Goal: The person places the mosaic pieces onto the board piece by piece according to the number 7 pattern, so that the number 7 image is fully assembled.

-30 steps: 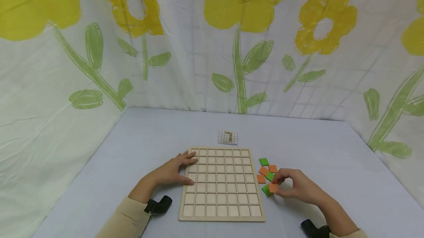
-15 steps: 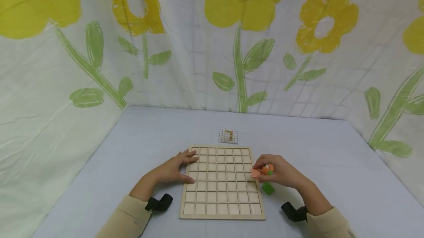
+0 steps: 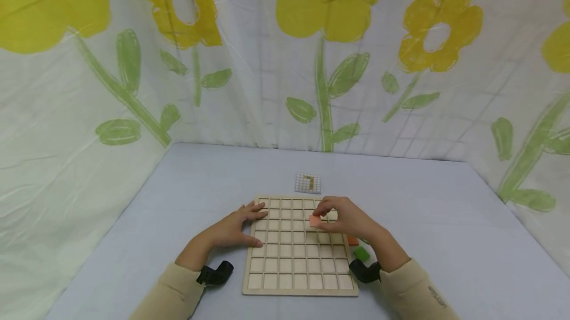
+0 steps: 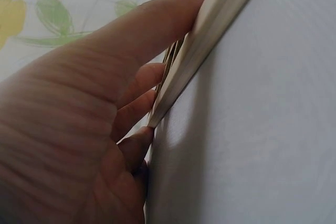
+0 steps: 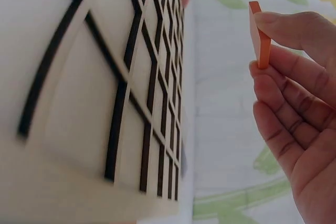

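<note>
A wooden grid board (image 3: 292, 251) with rows of square recesses lies flat on the table. My left hand (image 3: 231, 228) rests on its left edge, fingers spread and straight; in the left wrist view the thumb (image 4: 157, 22) lies on the frame's rim. Above the board's upper right part, my right hand (image 3: 340, 216) pinches an orange square tile (image 3: 314, 220) between thumb and fingers. The right wrist view shows that tile (image 5: 260, 35) held on edge, apart from the board. A green tile (image 3: 361, 253) and part of an orange tile (image 3: 353, 240) lie right of the board, other tiles hidden behind the right hand.
Beyond the board lies a small printed grid card (image 3: 308, 182) with coloured squares. A white table (image 3: 213, 171) carries everything. Behind it hangs a white curtain (image 3: 249, 87) printed with yellow flowers.
My right hand has picked up the orange tile from the pile and carried it left over the board. The left hand has stayed on the board's edge.
</note>
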### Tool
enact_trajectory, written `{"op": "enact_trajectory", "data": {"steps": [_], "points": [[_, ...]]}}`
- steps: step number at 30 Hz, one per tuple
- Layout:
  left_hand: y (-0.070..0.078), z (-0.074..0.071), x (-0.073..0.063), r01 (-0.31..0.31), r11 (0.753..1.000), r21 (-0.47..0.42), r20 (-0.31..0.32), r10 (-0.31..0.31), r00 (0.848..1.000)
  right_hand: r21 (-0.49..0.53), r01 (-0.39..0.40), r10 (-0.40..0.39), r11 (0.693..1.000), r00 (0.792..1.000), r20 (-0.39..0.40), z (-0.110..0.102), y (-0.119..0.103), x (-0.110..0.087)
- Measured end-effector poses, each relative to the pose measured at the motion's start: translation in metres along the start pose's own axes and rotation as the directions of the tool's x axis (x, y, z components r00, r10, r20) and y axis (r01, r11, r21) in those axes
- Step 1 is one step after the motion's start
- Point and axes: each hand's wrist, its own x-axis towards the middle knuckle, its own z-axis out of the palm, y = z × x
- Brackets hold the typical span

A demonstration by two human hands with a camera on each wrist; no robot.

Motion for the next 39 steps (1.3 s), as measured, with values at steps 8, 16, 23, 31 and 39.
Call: {"op": "enact_trajectory", "data": {"steps": [8,16,23,31,39], "points": [[0.000,0.000,0.000,-0.008,1.000,0.009,-0.003,0.008,1.000,-0.007,0.006,-0.006,1.000,1.000,0.003,0.011,-0.006,0.027],[0.001,0.000,0.000,0.002,1.000,0.008,0.004,-0.002,1.000,0.043,-0.027,0.029,0.999,0.999,-0.040,0.016,-0.011,0.046],[-0.001,-0.001,0.000,0.006,1.000,0.001,0.005,-0.006,1.000,0.036,-0.066,0.068,0.997,0.997,-0.047,0.020,-0.017,0.063],[0.000,-0.001,0.000,0.009,1.000,-0.006,0.000,-0.009,1.000,0.065,-0.122,0.126,0.990,0.991,-0.055,0.030,-0.010,0.078],[0.001,-0.001,0.001,0.015,1.000,0.006,0.000,-0.015,1.000,0.123,-0.183,0.189,0.975,0.981,-0.044,0.037,0.000,0.077]]}}
